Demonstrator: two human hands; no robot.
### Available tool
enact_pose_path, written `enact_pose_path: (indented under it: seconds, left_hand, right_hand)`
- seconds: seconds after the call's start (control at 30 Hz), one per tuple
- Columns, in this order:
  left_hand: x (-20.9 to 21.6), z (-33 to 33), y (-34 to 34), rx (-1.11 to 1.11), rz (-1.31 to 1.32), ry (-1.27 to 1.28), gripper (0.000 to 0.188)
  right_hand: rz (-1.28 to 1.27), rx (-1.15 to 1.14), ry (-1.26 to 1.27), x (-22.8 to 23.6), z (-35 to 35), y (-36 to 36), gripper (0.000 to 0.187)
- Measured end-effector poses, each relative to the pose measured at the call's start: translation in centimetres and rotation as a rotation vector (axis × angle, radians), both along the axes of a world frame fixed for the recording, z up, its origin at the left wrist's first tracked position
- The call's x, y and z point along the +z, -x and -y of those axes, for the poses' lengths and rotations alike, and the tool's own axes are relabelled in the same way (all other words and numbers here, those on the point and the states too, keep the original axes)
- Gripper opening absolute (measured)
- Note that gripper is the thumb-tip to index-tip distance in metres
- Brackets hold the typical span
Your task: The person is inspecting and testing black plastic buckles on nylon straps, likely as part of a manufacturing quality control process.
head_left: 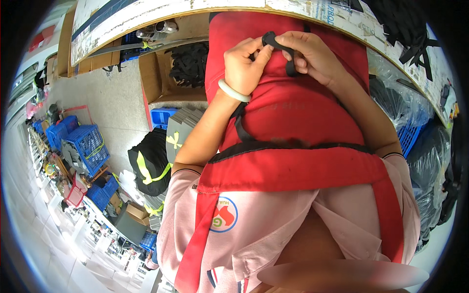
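Observation:
My left hand (pixel 243 66), with a pale bangle (pixel 233 91) at its wrist, is closed in a pinch on one end of a black webbing strap (pixel 282 47). A small dark piece, perhaps a buckle, sits at that end; its shape is too small to tell. Thumb and fingers of my right hand (pixel 312 54) pinch the same strap a little to the right. A short loop of it hangs below the right fingers. Both hands are raised over the red apron (pixel 293 117) on my lap, just short of the table edge. Another black strap (pixel 240 128) lies below my left wrist.
A worn white table (pixel 195 10) curves across the front, with a heap of black straps (pixel 405 29) at its right. Left of my lap stands a cardboard box (pixel 152 78) of black straps. A tied black bundle (pixel 149 161) and blue crates (pixel 88 146) are farther left; plastic bags (pixel 425 161) lie right.

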State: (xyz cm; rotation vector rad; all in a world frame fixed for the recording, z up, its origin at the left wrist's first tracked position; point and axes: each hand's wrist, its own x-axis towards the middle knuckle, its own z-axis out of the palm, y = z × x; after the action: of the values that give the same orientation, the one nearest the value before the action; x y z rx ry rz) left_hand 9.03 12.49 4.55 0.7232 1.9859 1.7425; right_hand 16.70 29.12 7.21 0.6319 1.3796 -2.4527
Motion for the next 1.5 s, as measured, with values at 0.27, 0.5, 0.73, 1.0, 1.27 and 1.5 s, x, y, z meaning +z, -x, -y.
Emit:
enact_pose_path:
  seconds: [0.27,0.5,0.73,1.0,1.27,1.5]
  left_hand:
    - [-0.2,-0.5,0.2,0.087,-0.17,0.005,0.014]
    - [0.1,-0.1,0.3,-0.059,-0.442,0.108,0.014]
    - [-0.8,-0.1,1.8,0.021,0.899,-0.246,0.019]
    - [1.0,-0.8,0.7,0.064,0.493,-0.156,0.019]
    - [0.5,-1.1,0.4,0.061,0.505,-0.175,0.017]
    - [0.4,-1.0,0.3,0.057,0.445,-0.164,0.016]
  right_hand:
    - [-0.065,-0.047,-0.153,-1.2,0.5,0.3,0.026]
    - [-0.11,-0.077,-0.17,-1.8,0.0,0.5,0.027]
    - [-0.548,-0.254,-0.816,-1.9,1.4,0.5,0.016]
    - [-0.116,0.142,-0.63,1.0,-1.0,-0.2,0.019]
    - [-0.044,0.248,-0.539,1.7,-1.4,-0.3,0.02]
    - [-0.006,0.193,-0.418,0.1,-1.5,-1.0,0.023]
